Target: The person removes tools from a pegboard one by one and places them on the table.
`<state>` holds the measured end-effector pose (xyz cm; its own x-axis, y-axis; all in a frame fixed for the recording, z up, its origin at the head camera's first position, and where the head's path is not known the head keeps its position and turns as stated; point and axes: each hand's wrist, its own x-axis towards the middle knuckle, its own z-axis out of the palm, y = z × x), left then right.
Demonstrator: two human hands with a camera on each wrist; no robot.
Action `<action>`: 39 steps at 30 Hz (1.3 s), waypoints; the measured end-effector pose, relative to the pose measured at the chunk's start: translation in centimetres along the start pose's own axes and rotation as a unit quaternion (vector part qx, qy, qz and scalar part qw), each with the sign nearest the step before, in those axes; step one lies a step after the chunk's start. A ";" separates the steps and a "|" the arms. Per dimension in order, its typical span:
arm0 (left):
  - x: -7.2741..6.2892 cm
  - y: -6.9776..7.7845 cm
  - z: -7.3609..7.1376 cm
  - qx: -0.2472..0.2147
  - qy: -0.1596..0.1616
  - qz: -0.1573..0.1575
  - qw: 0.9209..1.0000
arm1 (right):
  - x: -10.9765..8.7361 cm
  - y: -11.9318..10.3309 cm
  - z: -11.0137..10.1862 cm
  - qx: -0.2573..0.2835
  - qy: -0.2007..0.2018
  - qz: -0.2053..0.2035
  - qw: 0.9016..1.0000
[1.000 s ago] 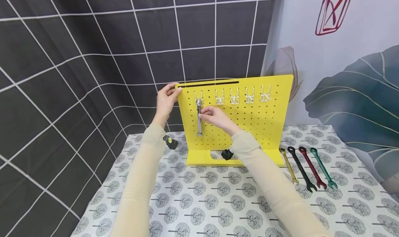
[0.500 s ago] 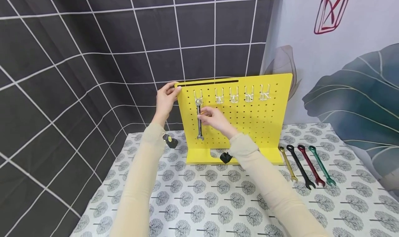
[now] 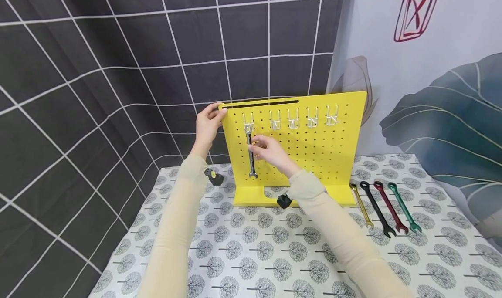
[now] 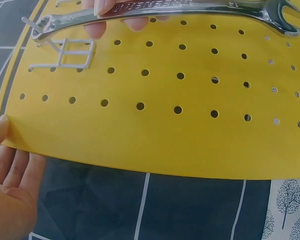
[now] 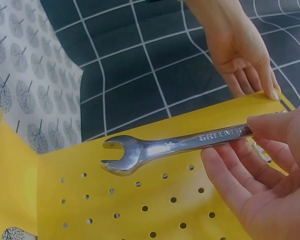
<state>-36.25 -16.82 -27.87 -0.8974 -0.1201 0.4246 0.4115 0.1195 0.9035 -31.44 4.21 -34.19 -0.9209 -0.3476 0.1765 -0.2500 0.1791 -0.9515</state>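
Note:
A silver combination wrench (image 3: 251,160) hangs nearly upright in front of the yellow pegboard (image 3: 333,167), its open end down. My right hand (image 3: 269,152) pinches its shaft between thumb and fingers, as the right wrist view confirms. The wrench's ring end is at the leftmost white wire hook (image 4: 75,64); in the left wrist view a prong tip pokes out through the ring. At the board's upper left corner, my left hand (image 3: 208,126) grips the edge, with the thumb in front and fingers behind.
More white hooks (image 3: 293,120) line the board's top row to the right. On the tree-print tablecloth (image 3: 251,250), right of the board, lie a gold wrench (image 3: 361,205), a black wrench (image 3: 378,208), a red wrench (image 3: 390,206) and a green wrench (image 3: 404,206). A dark gridded curtain (image 3: 157,41) stands behind.
The wrench's lower end has shifted slightly down and to the right, while its ring end stays at the hook. My left hand keeps its hold on the corner.

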 end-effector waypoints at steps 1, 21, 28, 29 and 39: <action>0.0 0.0 0.0 0.000 0.000 0.001 1.000 | 0.0 0.0 0.0 0.000 0.000 0.000 1.000; 0.0 0.1 0.1 0.001 0.001 0.002 1.000 | -0.3 -0.6 -0.1 0.000 0.004 0.004 1.000; 0.1 0.0 0.1 0.002 0.001 -0.003 1.000 | -0.3 -0.8 -0.2 -0.003 0.009 0.001 1.000; 0.1 0.0 0.1 0.000 0.000 -0.004 1.000 | -0.3 -0.9 -0.2 -0.002 0.011 0.000 1.000; 0.2 -0.2 0.1 -0.001 -0.001 -0.003 1.000 | -0.7 -2.1 -0.1 -0.003 0.007 -0.017 1.000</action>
<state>-36.54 -16.78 -27.98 -0.8999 -0.1180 0.4199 0.4072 0.1177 0.9057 -30.29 4.21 -32.33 -0.9160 -0.3407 0.2118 -0.2823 0.1724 -0.9437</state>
